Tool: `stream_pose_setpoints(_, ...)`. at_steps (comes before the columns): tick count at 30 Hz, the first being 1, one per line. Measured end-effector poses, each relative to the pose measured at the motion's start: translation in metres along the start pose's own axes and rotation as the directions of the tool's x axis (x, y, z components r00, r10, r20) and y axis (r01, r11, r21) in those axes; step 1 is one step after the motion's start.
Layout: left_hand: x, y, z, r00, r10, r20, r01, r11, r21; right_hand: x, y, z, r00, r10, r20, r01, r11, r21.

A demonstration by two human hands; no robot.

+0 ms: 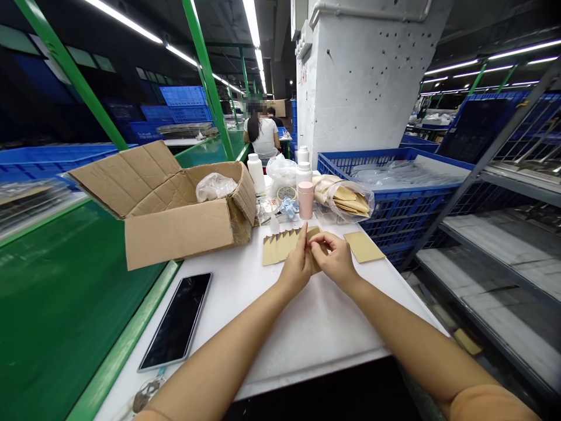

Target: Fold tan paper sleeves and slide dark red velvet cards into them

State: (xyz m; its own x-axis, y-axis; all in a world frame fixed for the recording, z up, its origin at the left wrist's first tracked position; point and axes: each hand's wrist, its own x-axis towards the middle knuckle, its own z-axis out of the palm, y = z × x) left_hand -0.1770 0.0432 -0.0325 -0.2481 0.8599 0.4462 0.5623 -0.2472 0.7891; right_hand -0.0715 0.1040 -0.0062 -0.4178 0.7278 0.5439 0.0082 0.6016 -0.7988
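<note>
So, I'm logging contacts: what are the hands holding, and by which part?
One brown paper piece, pinched between both: left hand on its left side, right hand on its right.

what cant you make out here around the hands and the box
Head view:
- brown piece: left hand and right hand cover it, so the grip is unclear.
- cardboard box: front wall hides the contents below the plastic bag.
- white bottles: labels too small.
- small item near the bottom edge: too small to identify.

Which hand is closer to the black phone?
Left. The left hand is behind and right of the phone; the right hand sits farther right. Both pinch a brown card.
</note>
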Motion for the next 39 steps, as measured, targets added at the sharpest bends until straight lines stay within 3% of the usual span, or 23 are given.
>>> stream_pose_setpoints(16, -0.0027, -0.0005, -0.0002, 0.989, 0.142, 0.040, -0.147, 0.971, 0.187, -0.0058, -0.0094, 0.0026, 1.000, 0.017, -0.007, -0.017, 0.998, 0.065)
stream_pose_setpoints(24, -0.0021, -0.0041, 0.0012, 0.967, 0.252, 0.035, -0.254, 0.949, 0.189, -0.0038, -0.0086, 0.0023, 1.000, 0.022, 0.008, -0.022, 0.998, 0.064)
stream_pose_setpoints(39, -0.0013, -0.0067, -0.0015, 0.980, 0.186, 0.065, -0.197, 0.941, 0.274, -0.0061, -0.0081, 0.0012, 0.998, -0.063, -0.005, 0.063, 0.998, -0.023)
